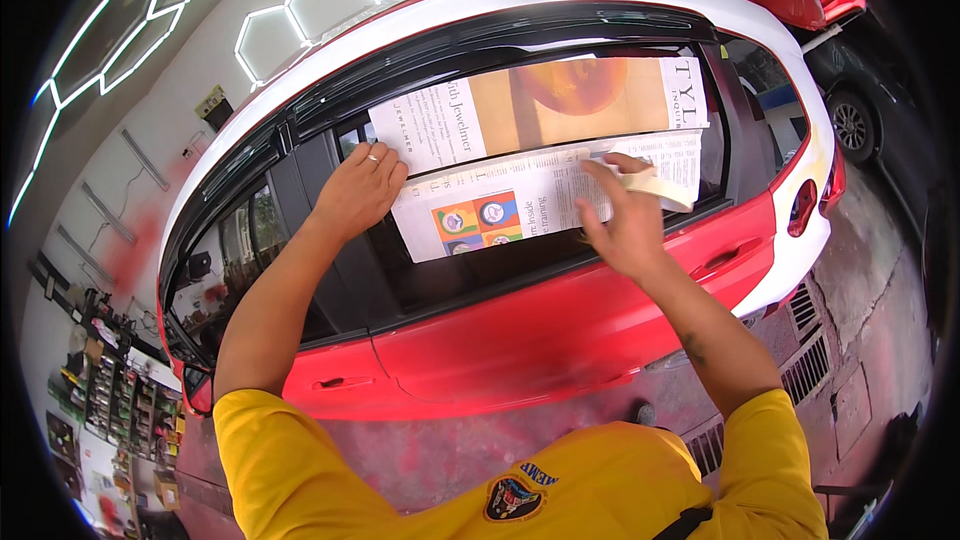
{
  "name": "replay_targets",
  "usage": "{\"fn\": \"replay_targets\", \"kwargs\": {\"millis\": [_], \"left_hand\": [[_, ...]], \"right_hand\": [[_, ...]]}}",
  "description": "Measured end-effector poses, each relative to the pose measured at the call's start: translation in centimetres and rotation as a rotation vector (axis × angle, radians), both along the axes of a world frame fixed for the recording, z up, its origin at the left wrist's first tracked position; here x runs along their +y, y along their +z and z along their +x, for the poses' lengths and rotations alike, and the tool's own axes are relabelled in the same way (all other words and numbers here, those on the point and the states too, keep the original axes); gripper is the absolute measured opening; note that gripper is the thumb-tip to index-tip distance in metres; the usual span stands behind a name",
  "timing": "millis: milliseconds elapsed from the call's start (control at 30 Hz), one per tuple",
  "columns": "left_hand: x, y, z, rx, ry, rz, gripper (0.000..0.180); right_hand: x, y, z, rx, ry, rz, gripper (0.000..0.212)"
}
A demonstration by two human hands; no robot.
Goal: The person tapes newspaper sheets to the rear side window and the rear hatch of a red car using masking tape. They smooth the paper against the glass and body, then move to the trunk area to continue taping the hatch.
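A sheet of newspaper (500, 125) covers much of the rear side window of a red and white car (560, 340). A fold runs along its middle, with a picture of a round amber shape above and a colourful square below. My left hand (365, 185), a ring on one finger, is closed at the sheet's left edge with its fingertips against the paper. Over the lower right part of the sheet is my right hand (630, 225), its fingers bent around what looks like a cream roll of masking tape (655, 185). The hand hides part of the roll.
Black trim and a window visor (480, 45) frame the glass. A door handle (722, 258) sits below right. Floor grates (805, 370) lie at the right, near a dark vehicle (870, 140). Shelves of small containers (125, 390) stand at the left.
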State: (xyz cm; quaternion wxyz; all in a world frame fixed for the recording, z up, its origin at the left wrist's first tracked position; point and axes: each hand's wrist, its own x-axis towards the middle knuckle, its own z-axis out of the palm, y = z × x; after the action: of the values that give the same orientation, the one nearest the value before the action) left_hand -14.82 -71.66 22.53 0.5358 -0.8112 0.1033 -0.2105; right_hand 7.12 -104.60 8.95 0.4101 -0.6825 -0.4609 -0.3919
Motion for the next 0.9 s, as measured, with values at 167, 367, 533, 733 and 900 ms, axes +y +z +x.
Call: {"fn": "replay_targets", "kwargs": {"millis": [167,367,533,733,900], "left_hand": [[-5.2,3.7,-2.1,0.103,0.078,0.047,0.015],[-13.2,5.7,-3.7,0.064,-0.046,0.065,0.018],[-18.4,7.0,-6.3,-0.057,-0.260,-0.028,0.011],[-18.2,-0.2,-12.9,-0.767,-1.276,-0.348,0.028],[-30.5,-8.6,9.4,-0.512,-0.975,-1.105,0.064]], "right_hand": [[8.7,5.0,-5.4,-0.078,0.242,-0.057,0.044],[11.2,6.9,-7.5,-0.223,0.190,0.139,0.029],[6.5,8.0,-8.4,-0.255,0.202,0.241,0.021],[-2.3,11.4,-10.9,-0.230,0.373,0.585,0.036],[-13.7,14.4,-7.6,-0.182,0.354,0.729,0.036]]}}
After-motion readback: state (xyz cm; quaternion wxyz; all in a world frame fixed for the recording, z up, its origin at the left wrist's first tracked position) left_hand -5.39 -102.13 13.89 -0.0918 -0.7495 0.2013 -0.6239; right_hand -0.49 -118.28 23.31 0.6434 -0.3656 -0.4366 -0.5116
